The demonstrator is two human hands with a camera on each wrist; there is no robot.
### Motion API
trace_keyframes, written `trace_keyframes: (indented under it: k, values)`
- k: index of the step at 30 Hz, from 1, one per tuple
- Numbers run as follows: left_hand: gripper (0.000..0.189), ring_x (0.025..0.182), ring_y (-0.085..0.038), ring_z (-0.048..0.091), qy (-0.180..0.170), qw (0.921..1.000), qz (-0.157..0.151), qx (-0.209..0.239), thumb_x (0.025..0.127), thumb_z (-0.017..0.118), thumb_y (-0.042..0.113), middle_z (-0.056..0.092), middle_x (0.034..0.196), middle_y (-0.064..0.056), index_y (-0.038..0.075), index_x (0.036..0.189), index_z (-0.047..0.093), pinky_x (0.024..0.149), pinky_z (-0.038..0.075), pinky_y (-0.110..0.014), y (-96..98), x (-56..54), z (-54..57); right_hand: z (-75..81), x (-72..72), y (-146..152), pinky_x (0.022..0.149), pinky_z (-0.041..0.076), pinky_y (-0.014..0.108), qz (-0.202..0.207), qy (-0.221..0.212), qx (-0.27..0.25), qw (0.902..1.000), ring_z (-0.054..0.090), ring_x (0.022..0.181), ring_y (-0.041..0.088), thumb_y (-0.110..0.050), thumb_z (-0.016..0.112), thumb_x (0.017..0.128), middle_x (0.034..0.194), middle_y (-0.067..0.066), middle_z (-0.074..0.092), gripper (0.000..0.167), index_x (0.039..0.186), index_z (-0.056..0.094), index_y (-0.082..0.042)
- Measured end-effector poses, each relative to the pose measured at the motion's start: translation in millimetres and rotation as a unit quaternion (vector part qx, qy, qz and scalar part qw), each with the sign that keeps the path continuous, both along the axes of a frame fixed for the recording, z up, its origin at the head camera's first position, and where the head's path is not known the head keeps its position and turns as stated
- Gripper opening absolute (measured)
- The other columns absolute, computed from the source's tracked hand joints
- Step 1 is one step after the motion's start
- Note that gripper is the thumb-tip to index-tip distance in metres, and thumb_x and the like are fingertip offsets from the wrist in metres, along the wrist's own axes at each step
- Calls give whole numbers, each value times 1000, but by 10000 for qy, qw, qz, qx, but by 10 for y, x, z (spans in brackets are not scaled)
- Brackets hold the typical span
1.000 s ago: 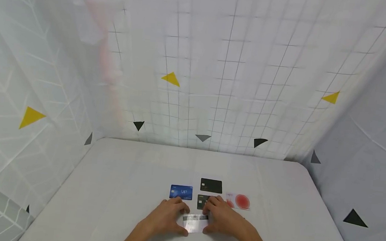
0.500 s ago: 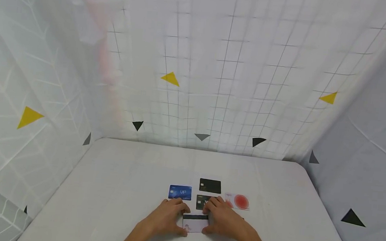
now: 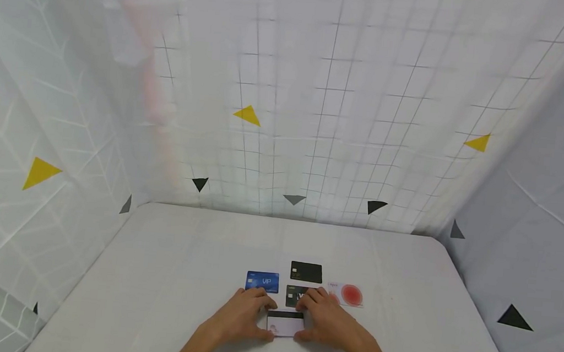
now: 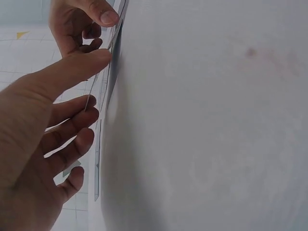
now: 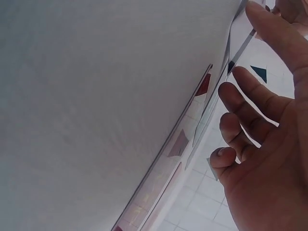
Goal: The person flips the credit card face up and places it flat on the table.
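A white bank card [image 3: 285, 324], its dark magnetic stripe along the far edge, lies between both hands. The left hand [image 3: 247, 314] pinches its left end between thumb and fingers. At the right end, the right hand [image 3: 326, 319] pinches it in the same way. Edge-on in the left wrist view, the card [image 4: 91, 89] looks tilted near the left fingertips. Just beyond the right fingers is a dark green card [image 3: 294, 295], partly covered by them. In the right wrist view the right hand's [image 5: 269, 130] lower fingers are loosely bent.
A blue VIP card [image 3: 262, 281] lies beyond the left hand. A black card [image 3: 306, 272] is farthest back, and a white card with red circles [image 3: 351, 295] lies beyond the right hand. All rest on the white table [image 3: 197, 246].
The glare on the white card has gone, so its stripe and small print show; its tilt has altered slightly. Both hands keep their grip in nearly the same place.
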State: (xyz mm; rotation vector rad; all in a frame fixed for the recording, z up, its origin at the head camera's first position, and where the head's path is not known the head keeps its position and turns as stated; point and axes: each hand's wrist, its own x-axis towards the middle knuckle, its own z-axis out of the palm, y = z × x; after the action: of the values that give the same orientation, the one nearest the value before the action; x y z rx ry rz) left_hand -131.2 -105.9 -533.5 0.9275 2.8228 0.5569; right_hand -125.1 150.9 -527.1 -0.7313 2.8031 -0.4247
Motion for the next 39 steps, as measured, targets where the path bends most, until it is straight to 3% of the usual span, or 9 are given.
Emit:
trace_keyframes:
  k: [8, 22, 31, 39]
  values:
    - [55, 105, -5, 55, 226, 9996, -54, 164, 76, 80, 61, 61, 107, 18, 31, 122, 70, 94, 43, -41, -9, -7, 2, 11, -12, 52, 106, 41, 52, 60, -31, -67, 10000, 49, 113, 19, -57, 84, 73, 118, -10, 57, 59, 119, 63, -28]
    - [57, 95, -3, 57, 150, 9975, 68, 693, 79, 78, 61, 59, 113, 16, 30, 125, 67, 90, 42, -37, -11, -34, 43, 115, -39, 175, 99, 49, 44, -93, 78, -350, 9993, 46, 104, 12, -56, 82, 75, 114, -13, 55, 58, 120, 59, -30]
    - [56, 97, -3, 57, 132, 9974, -40, 706, 79, 79, 60, 59, 114, 16, 30, 125, 67, 91, 42, -38, 3, -48, 42, 187, -23, 257, 97, 50, 44, -148, 83, -795, 9967, 45, 106, 12, -54, 81, 76, 122, -11, 56, 58, 122, 58, -27]
    - [54, 95, -3, 57, 55, 9978, 32, 657, 78, 79, 60, 61, 114, 16, 31, 123, 68, 92, 42, -40, 41, -83, 60, 208, -32, 279, 92, 53, 39, -187, 33, -1389, 9901, 46, 106, 13, -51, 81, 78, 121, -17, 53, 57, 123, 54, -31]
